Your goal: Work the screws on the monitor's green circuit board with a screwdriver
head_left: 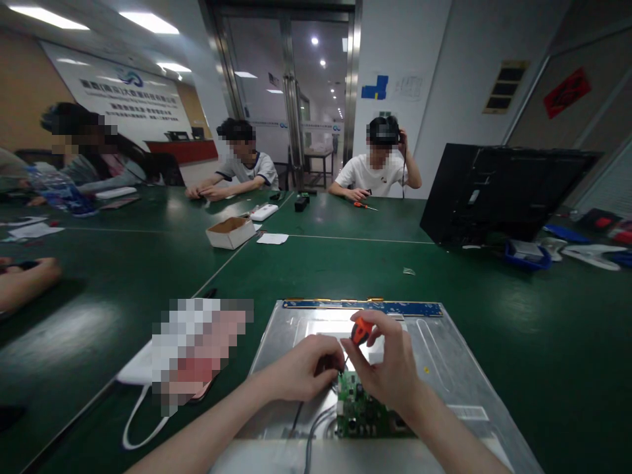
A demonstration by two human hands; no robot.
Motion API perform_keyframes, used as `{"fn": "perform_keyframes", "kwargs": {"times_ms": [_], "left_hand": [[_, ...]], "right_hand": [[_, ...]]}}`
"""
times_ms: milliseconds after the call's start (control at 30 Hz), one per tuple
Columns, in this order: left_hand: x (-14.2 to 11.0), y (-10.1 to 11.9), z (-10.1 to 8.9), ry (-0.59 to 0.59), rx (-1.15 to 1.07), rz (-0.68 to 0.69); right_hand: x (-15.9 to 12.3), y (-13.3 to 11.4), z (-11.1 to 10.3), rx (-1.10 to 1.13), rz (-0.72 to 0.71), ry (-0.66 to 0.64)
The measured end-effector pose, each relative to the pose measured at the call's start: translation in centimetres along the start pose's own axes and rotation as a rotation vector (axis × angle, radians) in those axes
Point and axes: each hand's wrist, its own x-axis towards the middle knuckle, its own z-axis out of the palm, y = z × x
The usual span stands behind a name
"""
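Observation:
An orange and black screwdriver point(362, 329) is gripped at its handle by the fingertips of my right hand point(395, 365). Its thin shaft points down toward the upper left corner of a green circuit board point(363, 408). At that same corner, my left hand point(309, 365) is closed in a pinch; what lies between its fingertips is hidden. The board sits on a silvery metal panel point(434, 355), partly covered by my right hand. Dark cables point(310, 438) run over the panel to the left of the board. A narrow blue circuit strip point(412, 308) lines the panel's far edge.
Left of the panel lies a blurred-out pink and white item point(217, 342) with a white strap. Farther off are a small open box point(230, 234), a large black screen point(498, 191) and a blue tray point(527, 255). Several people sit around the green table point(345, 263).

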Motion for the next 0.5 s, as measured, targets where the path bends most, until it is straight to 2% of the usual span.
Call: {"fn": "perform_keyframes", "kwargs": {"times_ms": [200,367,500], "left_hand": [[0.01,-0.07,0.05,0.004,-0.014,0.005],[0.02,-0.22,0.01,-0.014,0.026,-0.04],[-0.02,-0.13,-0.03,-0.013,0.024,-0.018]], "right_hand": [[0.37,-0.11,-0.11,0.066,-0.047,-0.064],[0.75,-0.43,-0.55,0.079,-0.015,-0.159],[0.67,-0.33,-0.4,0.072,-0.02,-0.131]]}}
